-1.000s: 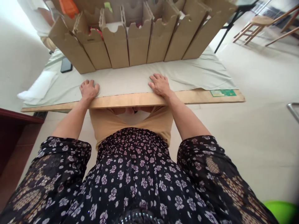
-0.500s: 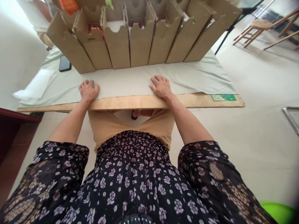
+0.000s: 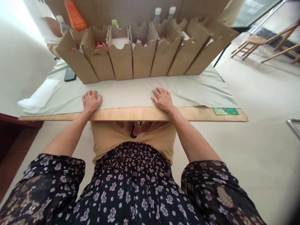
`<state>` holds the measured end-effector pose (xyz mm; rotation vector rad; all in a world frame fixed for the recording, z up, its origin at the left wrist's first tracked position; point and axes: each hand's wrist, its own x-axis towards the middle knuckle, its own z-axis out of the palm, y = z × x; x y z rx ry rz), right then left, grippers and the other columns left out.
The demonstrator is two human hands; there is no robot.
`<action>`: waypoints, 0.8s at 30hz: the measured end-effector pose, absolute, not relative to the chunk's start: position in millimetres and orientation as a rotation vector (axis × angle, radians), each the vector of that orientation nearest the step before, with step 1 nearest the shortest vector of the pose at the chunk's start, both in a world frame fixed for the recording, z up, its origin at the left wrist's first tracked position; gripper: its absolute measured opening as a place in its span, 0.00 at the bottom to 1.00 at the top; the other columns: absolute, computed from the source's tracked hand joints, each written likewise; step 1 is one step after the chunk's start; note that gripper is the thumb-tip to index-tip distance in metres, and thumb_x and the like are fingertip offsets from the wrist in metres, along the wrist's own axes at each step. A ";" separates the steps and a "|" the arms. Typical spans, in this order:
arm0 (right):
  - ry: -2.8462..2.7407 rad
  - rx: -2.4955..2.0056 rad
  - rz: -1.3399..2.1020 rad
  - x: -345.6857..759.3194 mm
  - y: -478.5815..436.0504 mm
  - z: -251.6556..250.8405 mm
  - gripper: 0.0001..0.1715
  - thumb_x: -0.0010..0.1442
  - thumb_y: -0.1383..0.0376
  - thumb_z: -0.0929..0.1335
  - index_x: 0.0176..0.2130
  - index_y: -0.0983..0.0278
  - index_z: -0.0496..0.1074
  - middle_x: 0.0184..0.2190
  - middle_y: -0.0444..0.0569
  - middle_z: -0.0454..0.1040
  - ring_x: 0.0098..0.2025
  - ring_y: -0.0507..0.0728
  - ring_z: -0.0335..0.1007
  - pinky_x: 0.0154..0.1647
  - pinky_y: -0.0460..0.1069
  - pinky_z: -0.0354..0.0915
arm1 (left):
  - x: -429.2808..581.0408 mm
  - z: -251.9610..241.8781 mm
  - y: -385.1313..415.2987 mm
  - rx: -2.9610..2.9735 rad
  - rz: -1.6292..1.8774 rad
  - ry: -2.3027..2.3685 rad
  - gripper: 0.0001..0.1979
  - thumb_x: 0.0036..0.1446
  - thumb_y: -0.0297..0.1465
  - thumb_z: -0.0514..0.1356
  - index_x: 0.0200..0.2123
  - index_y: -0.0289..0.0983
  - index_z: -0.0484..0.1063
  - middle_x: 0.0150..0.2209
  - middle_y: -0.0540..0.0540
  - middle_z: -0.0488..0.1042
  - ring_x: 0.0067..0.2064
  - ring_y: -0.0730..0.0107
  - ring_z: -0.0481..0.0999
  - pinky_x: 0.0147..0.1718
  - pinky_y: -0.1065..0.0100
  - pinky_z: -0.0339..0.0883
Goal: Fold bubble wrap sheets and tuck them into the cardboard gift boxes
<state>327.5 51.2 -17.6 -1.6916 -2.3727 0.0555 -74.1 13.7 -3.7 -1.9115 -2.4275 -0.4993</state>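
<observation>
My left hand (image 3: 90,100) lies flat on the pale cloth (image 3: 126,93) near the front edge of the table, fingers apart and nothing held. To its right, my right hand (image 3: 162,99) rests palm down on the same cloth, also with spread fingers and no object. Beyond both hands stands a row of several upright cardboard boxes (image 3: 142,64). Red items (image 3: 101,46) show in one box towards the left, and white material (image 3: 120,42) in the one beside it. The lower contents of the boxes are hidden.
A black phone (image 3: 69,74) and white sheeting (image 3: 42,93) lie at the left. Behind the boxes are capped bottles (image 3: 157,14), an orange object (image 3: 75,17) and a cardboard panel (image 3: 131,11). A wooden stool (image 3: 254,42) stands at the right.
The view has tilted up, so the table, boxes and hands sit lower and the bottles and cardboard panel behind the boxes show. Both hands stay resting on the cloth.
</observation>
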 end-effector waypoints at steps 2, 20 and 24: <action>-2.368 -1.681 0.057 327.0 49.1 -14.6 0.32 0.73 0.56 0.56 0.68 0.64 0.65 0.72 0.60 0.61 0.72 0.69 0.55 0.69 0.66 0.54 | -72.4 -3.0 12.5 -1.906 -0.491 -2.422 0.28 0.63 0.40 0.50 0.62 0.34 0.72 0.66 0.27 0.68 0.67 0.34 0.63 0.66 0.38 0.53; -1.967 -1.670 0.117 482.4 106.6 121.0 0.19 0.67 0.58 0.65 0.51 0.56 0.81 0.51 0.51 0.83 0.48 0.61 0.80 0.50 0.56 0.74 | -89.6 -31.1 6.6 -2.032 -0.445 -2.297 0.35 0.64 0.49 0.44 0.66 0.39 0.67 0.67 0.31 0.68 0.71 0.34 0.61 0.68 0.37 0.56; -1.854 -1.938 -0.259 543.7 197.3 189.6 0.16 0.64 0.63 0.68 0.45 0.65 0.84 0.41 0.54 0.85 0.38 0.57 0.77 0.43 0.52 0.67 | -97.0 -39.6 5.3 -2.057 -0.303 -2.266 0.35 0.66 0.47 0.40 0.65 0.32 0.65 0.69 0.27 0.64 0.72 0.35 0.61 0.68 0.39 0.57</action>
